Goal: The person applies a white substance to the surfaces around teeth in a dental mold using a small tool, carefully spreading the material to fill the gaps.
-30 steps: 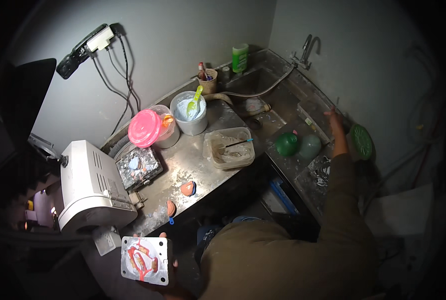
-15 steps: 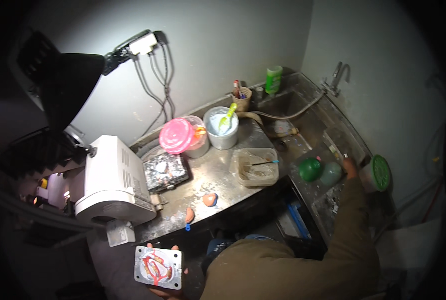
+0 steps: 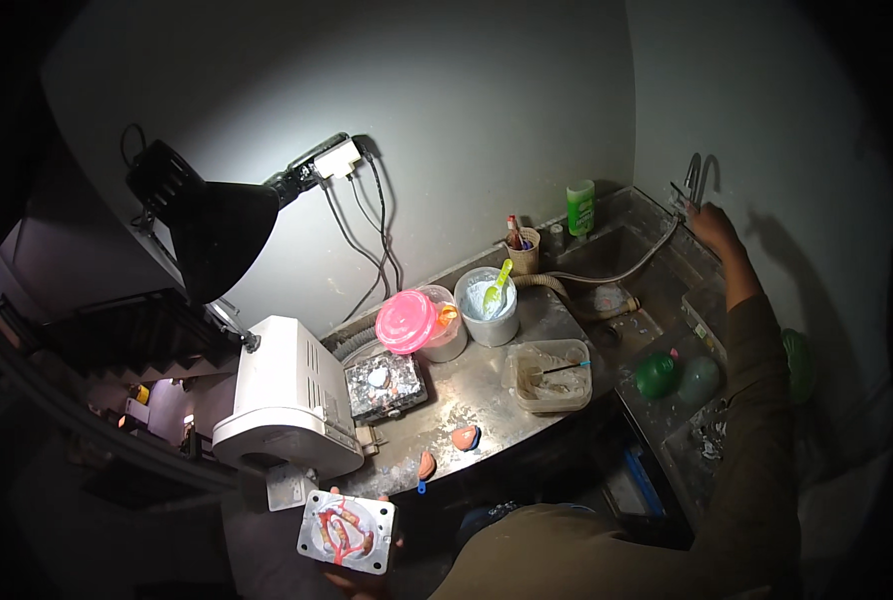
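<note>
My left hand [image 3: 357,586] holds a square metal dental flask half [image 3: 315,548] from below, its fingers showing at the edges. The flask has holes at its corners and pale plaster inside, with a ring of red wax strips and teeth-like pieces. At the far right, my right hand [image 3: 711,226] is stretched to the metal tap [image 3: 683,192] on the wall, its fingers closed at the handle. A hose [image 3: 632,262] runs from the tap down into the metal sink [image 3: 607,240].
On the metal counter stand a white machine [image 3: 292,390], a pink-lidded tub [image 3: 407,322], a powder tub [image 3: 487,325] with a green scoop, a plastic container [image 3: 552,385] and plaster-like moulds [image 3: 465,437]. Green rubber bowls [image 3: 657,375] sit near the sink. A black lamp [image 3: 217,230] hangs left.
My right hand has moved from beside the rubber bowls up to the tap. My left hand still holds the flask half. The whole view has shifted.
</note>
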